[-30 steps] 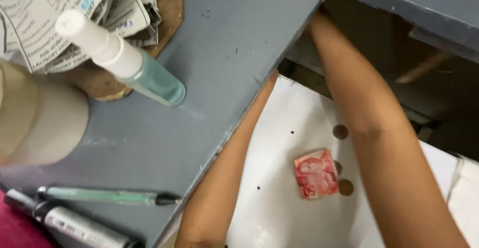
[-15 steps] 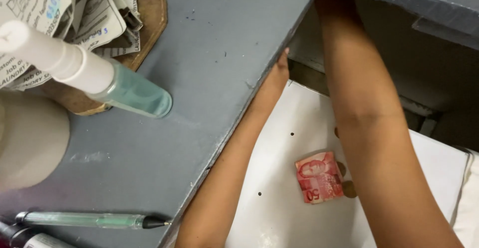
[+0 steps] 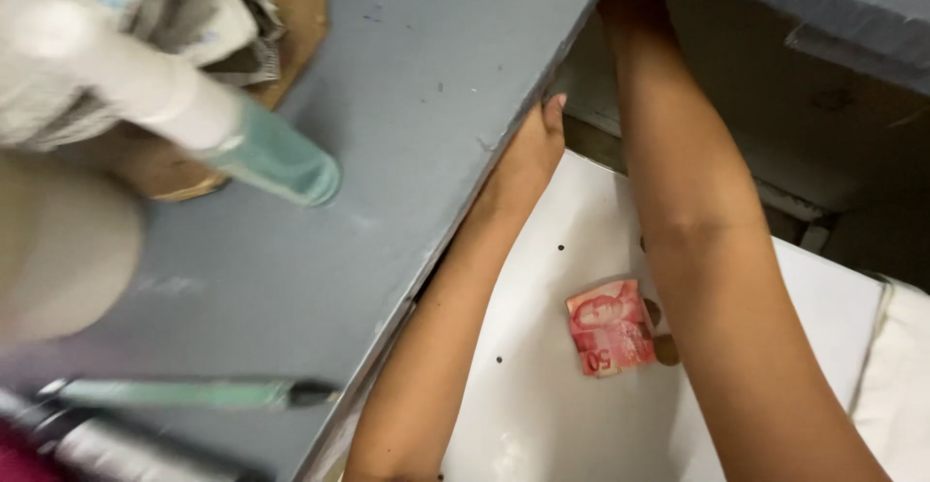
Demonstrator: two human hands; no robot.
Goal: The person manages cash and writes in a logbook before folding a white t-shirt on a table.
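Grey painted desktop (image 3: 426, 153) has slid left since before. Left hand (image 3: 531, 148) now grips its edge, fingers curled under; right hand (image 3: 635, 2) reaches under upper centre, fingers hidden, can't tell. Folded red banknote (image 3: 608, 327) lies lower centre on glossy white surface (image 3: 542, 414).

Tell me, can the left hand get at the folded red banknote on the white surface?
Probably yes: the left hand grips the grey tabletop edge, and bare white surface lies between it and the banknote.
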